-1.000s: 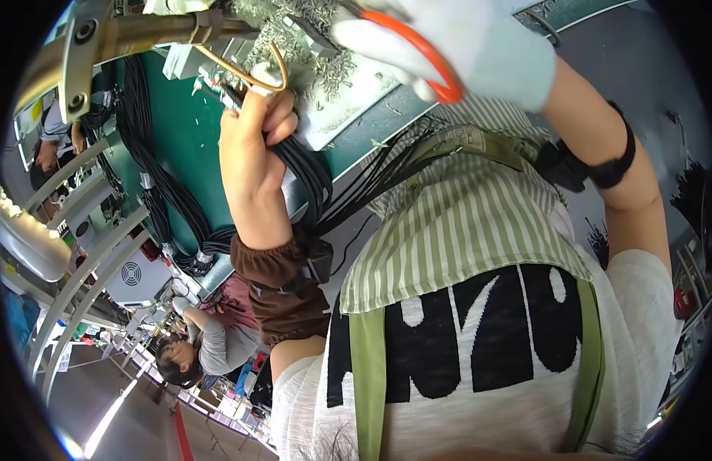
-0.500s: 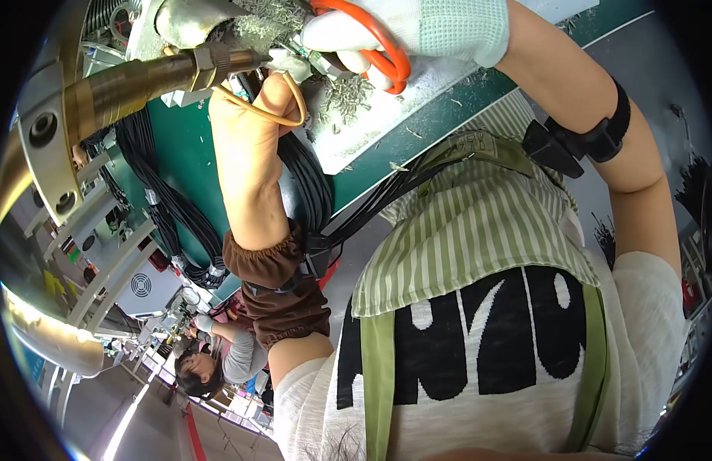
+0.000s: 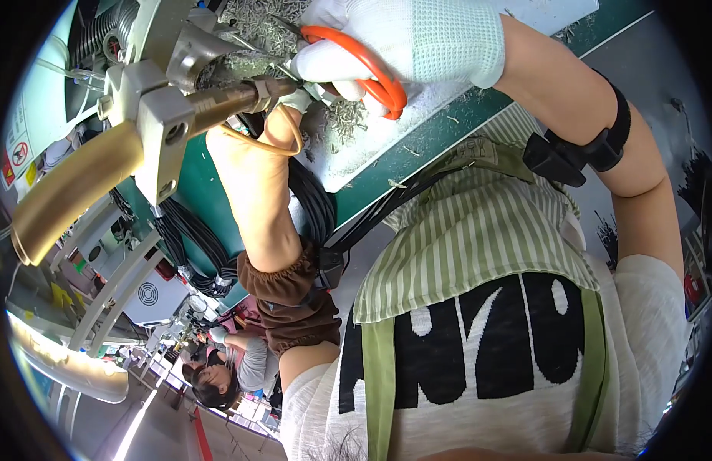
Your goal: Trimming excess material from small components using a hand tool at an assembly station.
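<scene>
My right hand [image 3: 417, 38], in a white knitted glove, is closed around the orange-red loops of a pair of scissors [image 3: 390, 96]. Its blades point left and look parted. My left hand [image 3: 283, 127] is close to the blade end, its fingers drawn together with pale covers on the tips. What they pinch is hidden behind a brass-coloured nozzle [image 3: 225, 102]. A tan loop [image 3: 256, 146] crosses the left wrist. Silvery clippings [image 3: 344, 121] lie below the scissors on a white board [image 3: 333, 173], with more heaped above.
A clamped brass-coloured pipe [image 3: 72, 192] juts in at the left, close to my left forearm. Bundles of black cable [image 3: 314, 196] lie on the green table [image 3: 201, 184] beside that arm, with another bundle [image 3: 191, 234] further left. A person [image 3: 218, 380] works in the background.
The view has shifted, so the pipe and nozzle appear further right. The scissors have turned a little in my right hand and a blade now shows at the left. My left hand stays near them.
</scene>
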`<action>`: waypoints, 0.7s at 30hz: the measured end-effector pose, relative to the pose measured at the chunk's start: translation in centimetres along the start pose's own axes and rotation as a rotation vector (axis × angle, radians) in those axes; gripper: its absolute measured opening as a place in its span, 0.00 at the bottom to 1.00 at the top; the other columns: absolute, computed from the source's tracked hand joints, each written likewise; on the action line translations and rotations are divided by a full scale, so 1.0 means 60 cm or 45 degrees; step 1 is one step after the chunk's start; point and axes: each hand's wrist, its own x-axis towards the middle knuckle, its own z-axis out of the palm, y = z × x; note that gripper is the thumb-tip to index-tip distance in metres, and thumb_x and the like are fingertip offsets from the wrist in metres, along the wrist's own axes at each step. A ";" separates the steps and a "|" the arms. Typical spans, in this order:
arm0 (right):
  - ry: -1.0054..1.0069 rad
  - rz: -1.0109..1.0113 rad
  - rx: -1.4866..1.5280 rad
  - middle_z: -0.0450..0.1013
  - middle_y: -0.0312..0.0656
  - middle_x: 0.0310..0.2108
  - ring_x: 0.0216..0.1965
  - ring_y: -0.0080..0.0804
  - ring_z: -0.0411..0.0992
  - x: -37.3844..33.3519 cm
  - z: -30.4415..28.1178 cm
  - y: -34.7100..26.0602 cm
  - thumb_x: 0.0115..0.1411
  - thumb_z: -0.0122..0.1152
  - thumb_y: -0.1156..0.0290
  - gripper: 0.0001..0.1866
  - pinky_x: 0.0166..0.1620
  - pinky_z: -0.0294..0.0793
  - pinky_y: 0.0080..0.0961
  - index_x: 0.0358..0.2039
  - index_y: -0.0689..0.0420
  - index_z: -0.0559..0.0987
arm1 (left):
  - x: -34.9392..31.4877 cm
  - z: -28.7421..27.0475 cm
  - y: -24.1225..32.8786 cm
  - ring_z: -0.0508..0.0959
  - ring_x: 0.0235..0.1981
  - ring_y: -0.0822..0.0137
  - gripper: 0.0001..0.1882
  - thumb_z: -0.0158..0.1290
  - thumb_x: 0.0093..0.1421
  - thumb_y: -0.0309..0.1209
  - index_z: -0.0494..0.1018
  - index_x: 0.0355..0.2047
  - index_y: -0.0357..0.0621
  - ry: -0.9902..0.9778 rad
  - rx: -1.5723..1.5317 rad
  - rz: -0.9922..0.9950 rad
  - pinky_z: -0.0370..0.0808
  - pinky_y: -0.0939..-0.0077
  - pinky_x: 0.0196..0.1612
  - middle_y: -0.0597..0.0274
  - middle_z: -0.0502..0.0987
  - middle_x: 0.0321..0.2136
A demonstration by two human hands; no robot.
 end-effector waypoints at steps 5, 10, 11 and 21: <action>-0.044 -0.120 0.035 0.68 0.42 0.11 0.12 0.29 0.69 0.008 0.006 0.012 0.57 0.53 0.68 0.17 0.16 0.66 0.24 0.17 0.66 0.75 | -0.003 -0.006 0.004 0.67 0.21 0.79 0.14 0.62 0.49 0.30 0.70 0.31 0.36 -0.070 0.010 -0.029 0.65 0.85 0.24 0.68 0.70 0.23; 0.025 0.072 -0.114 0.68 0.41 0.11 0.13 0.29 0.69 0.008 0.009 -0.014 0.57 0.53 0.68 0.17 0.16 0.66 0.25 0.16 0.66 0.75 | 0.012 -0.023 -0.014 0.69 0.21 0.78 0.15 0.60 0.52 0.32 0.69 0.32 0.35 -0.101 0.043 0.037 0.66 0.85 0.24 0.66 0.71 0.23; 0.002 0.068 -0.030 0.68 0.42 0.11 0.12 0.30 0.69 0.016 0.009 -0.008 0.57 0.53 0.68 0.17 0.17 0.66 0.26 0.16 0.66 0.75 | 0.014 -0.028 -0.019 0.69 0.21 0.77 0.14 0.59 0.54 0.33 0.69 0.33 0.35 -0.125 -0.005 0.012 0.66 0.84 0.23 0.65 0.72 0.23; 0.536 -0.877 -1.540 0.66 0.44 0.15 0.17 0.40 0.67 -0.041 0.018 0.070 0.53 0.59 0.66 0.11 0.23 0.66 0.32 0.24 0.60 0.74 | -0.064 -0.082 -0.041 0.68 0.17 0.74 0.11 0.49 0.62 0.32 0.69 0.33 0.34 -0.041 -0.505 -0.038 0.64 0.83 0.21 0.62 0.72 0.20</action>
